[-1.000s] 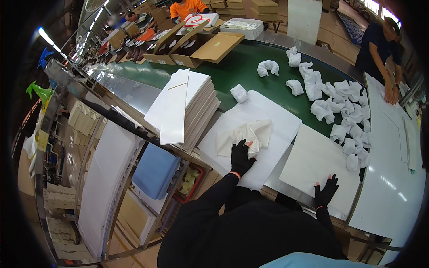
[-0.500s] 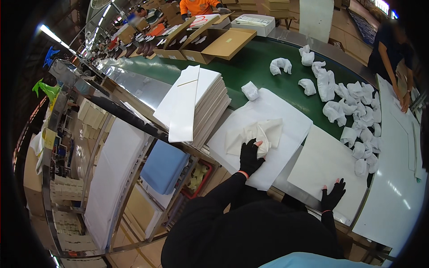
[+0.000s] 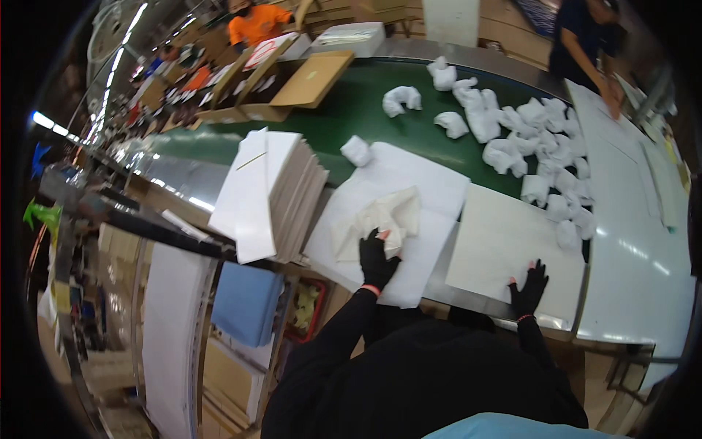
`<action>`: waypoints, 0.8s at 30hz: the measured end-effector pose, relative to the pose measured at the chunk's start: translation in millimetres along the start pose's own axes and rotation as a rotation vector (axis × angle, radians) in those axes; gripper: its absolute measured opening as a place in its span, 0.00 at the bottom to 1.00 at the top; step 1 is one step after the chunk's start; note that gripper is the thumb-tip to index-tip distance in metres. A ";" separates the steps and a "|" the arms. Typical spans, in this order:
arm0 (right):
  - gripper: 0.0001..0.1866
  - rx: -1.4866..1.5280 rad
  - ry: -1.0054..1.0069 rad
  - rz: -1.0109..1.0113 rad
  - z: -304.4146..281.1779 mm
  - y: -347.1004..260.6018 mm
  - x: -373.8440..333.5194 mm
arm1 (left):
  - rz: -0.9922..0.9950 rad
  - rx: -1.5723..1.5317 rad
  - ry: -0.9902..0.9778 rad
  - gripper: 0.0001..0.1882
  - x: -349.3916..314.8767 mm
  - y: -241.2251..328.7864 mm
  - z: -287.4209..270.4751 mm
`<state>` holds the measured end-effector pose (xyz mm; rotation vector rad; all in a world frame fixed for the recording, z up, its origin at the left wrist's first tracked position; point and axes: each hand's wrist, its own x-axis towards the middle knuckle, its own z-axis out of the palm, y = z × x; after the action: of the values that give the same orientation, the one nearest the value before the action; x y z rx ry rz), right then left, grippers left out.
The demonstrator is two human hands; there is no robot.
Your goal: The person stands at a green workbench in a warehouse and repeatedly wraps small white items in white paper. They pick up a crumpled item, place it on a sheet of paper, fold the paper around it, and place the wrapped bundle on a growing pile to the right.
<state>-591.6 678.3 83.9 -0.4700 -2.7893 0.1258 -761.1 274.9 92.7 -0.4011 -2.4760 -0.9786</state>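
My left hand (image 3: 377,257), in a black glove, presses on a crumpled cream paper wad (image 3: 382,218) that lies on a large white sheet (image 3: 420,186). My right hand (image 3: 529,287), also gloved in black, rests flat with fingers spread on a separate white sheet (image 3: 504,241) to the right. A tall stack of white sheets (image 3: 267,192) stands just left of my left hand.
Behind the sheets runs a green conveyor belt (image 3: 351,113) carrying several white paper wads (image 3: 541,146). Open cardboard boxes (image 3: 311,79) sit at its far side by a person in orange (image 3: 256,22). Another person (image 3: 585,40) works at the white table (image 3: 636,219) on the right.
My left hand has slid down to the near edge of the crumpled paper. My right hand has stayed flat on the right sheet. The view has tilted.
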 end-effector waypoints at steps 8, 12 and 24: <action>0.42 0.064 0.020 0.047 4.0 11.3 -14.0 | -0.023 0.014 -0.105 0.37 12.1 21.1 -14.8; 0.42 0.006 -0.004 0.023 1.5 -2.9 -2.4 | -0.032 0.008 -0.078 0.36 9.8 14.4 -21.7; 0.43 0.049 -0.014 0.057 1.5 6.3 -4.5 | -0.157 -0.075 -0.096 0.30 25.6 27.7 -23.5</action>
<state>-586.1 682.7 80.3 -0.5389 -2.7799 0.2098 -764.6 280.7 136.7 -0.2863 -2.5947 -1.1429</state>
